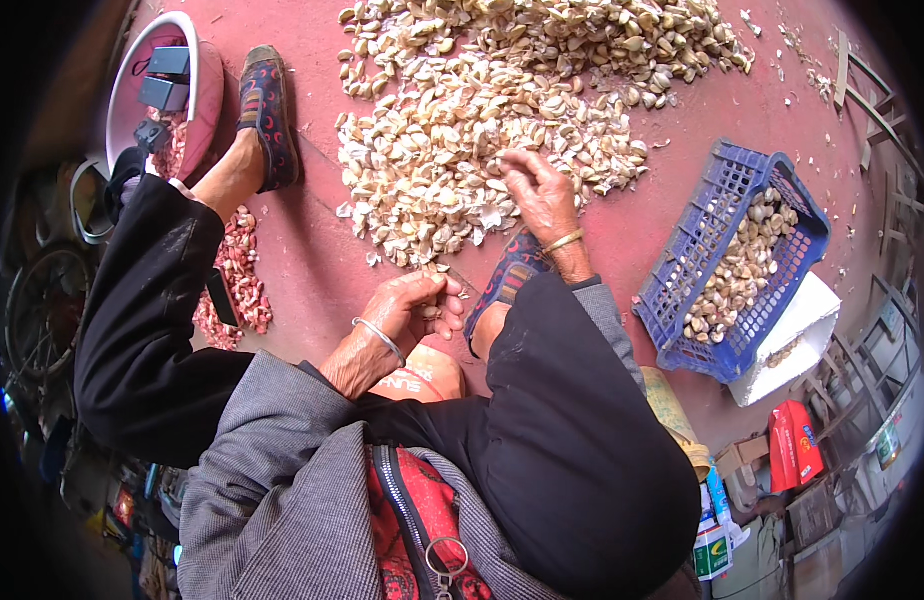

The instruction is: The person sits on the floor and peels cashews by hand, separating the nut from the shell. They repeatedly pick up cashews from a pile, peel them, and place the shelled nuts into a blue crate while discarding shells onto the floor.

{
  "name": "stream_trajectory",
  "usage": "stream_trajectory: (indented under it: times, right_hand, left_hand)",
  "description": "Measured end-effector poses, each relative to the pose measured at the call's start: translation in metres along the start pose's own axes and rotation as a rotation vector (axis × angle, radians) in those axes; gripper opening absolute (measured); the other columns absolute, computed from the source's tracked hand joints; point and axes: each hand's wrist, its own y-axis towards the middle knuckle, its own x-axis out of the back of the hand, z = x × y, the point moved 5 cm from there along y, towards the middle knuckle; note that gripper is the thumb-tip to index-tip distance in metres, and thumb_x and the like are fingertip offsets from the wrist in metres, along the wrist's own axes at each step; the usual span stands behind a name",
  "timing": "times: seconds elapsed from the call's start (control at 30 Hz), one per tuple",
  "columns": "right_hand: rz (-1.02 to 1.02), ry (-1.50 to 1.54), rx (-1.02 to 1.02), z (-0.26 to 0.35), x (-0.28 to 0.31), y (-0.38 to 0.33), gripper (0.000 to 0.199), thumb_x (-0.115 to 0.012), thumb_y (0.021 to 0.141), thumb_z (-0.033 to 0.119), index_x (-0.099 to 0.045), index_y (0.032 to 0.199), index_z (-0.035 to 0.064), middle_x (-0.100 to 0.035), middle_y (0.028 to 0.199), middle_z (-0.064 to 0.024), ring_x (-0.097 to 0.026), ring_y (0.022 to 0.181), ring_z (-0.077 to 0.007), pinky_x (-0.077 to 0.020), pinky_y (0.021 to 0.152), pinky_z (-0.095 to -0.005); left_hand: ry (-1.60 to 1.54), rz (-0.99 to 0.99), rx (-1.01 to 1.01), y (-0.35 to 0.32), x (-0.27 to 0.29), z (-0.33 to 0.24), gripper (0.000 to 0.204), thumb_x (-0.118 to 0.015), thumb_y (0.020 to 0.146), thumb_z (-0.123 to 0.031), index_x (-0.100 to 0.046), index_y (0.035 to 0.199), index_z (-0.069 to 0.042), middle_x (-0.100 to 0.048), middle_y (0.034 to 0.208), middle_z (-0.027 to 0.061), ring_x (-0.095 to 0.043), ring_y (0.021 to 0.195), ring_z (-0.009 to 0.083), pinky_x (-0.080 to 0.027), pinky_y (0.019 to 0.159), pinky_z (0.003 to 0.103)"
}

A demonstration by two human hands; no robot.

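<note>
Left hand (412, 310): fingers curled on garlic (465, 296)
Right hand (544, 200): heap's (452, 140) near edge, grip unclear
Right shoe (506, 279): between hands
Blue crate (688, 250): rightward

Cloves (472, 150) are cream, the crate (689, 240) blue, the shoes (265, 115) dark, red-patterned.

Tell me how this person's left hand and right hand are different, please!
The left hand wears a silver-coloured bangle, while the right hand wears a gold-coloured bangle. The left hand is curled, with a pale bit at its fingertips; the right hand reaches farther out, over the heap of pale cloves. Both hands are gloveless and come out of grey sleeves.
</note>
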Motion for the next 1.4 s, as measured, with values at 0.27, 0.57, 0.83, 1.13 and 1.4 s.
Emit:
stream_trajectory:
  times: [0.27, 0.57, 0.83, 1.13, 1.4]
  right_hand:
    - [-0.179, -0.121, 0.145, 0.026, 0.001, 0.017, 0.016, -0.063, 0.088, 0.003, -0.066, 0.103, 0.0035, -0.064, 0.085, -0.0009, -0.059, 0.070, -0.0069, -0.0501, 0.063, -0.0230]
    - [-0.201, -0.624, 0.296, 0.030, -0.002, 0.040, 0.025, -0.060, 0.084, 0.006, -0.066, 0.109, 0.0110, -0.064, 0.096, -0.0083, -0.064, 0.085, -0.0242, -0.0523, 0.076, -0.0344]
    - [0.020, -0.433, 0.200, 0.018, 0.002, 0.000, 0.014, -0.064, 0.083, 0.013, -0.062, 0.097, 0.0103, -0.063, 0.087, -0.0111, -0.064, 0.080, -0.0304, -0.0520, 0.070, -0.0407]
    - [0.036, -0.655, 0.284, 0.010, -0.014, -0.010, 0.015, -0.066, 0.079, 0.016, -0.062, 0.090, 0.0078, -0.060, 0.083, -0.0099, -0.061, 0.082, -0.0301, -0.0491, 0.072, -0.0421]
    - [0.040, -0.675, 0.304, 0.008, -0.018, -0.016, 0.011, -0.066, 0.078, 0.013, -0.063, 0.087, 0.0083, -0.059, 0.087, -0.0089, -0.060, 0.088, -0.0289, -0.0490, 0.074, -0.0405]
  left_hand:
    - [0.016, -0.026, 0.001, 0.000, 0.000, 0.000, 0.027, -0.052, 0.098, -0.025, -0.060, 0.103, 0.000, -0.065, 0.087, 0.0095, -0.065, 0.076, 0.0199, -0.051, 0.068, 0.029]
    - [0.016, -0.034, -0.014, 0.001, 0.001, -0.001, 0.027, -0.052, 0.098, -0.024, -0.060, 0.103, 0.000, -0.065, 0.086, 0.0092, -0.065, 0.076, 0.0199, -0.051, 0.068, 0.029]
    - [0.012, -0.077, 0.000, 0.002, -0.001, 0.000, 0.026, -0.046, 0.099, -0.019, -0.059, 0.101, 0.003, -0.065, 0.083, 0.0112, -0.065, 0.072, 0.0214, -0.053, 0.064, 0.029]
    - [0.022, -0.083, -0.001, 0.004, -0.003, 0.001, 0.026, -0.046, 0.099, -0.019, -0.059, 0.101, 0.003, -0.064, 0.083, 0.0111, -0.065, 0.072, 0.0216, -0.052, 0.063, 0.030]
    - [0.049, -0.055, -0.010, 0.003, -0.004, 0.001, 0.027, -0.051, 0.098, -0.023, -0.060, 0.102, 0.002, -0.065, 0.086, 0.0102, -0.065, 0.075, 0.0202, -0.051, 0.068, 0.029]
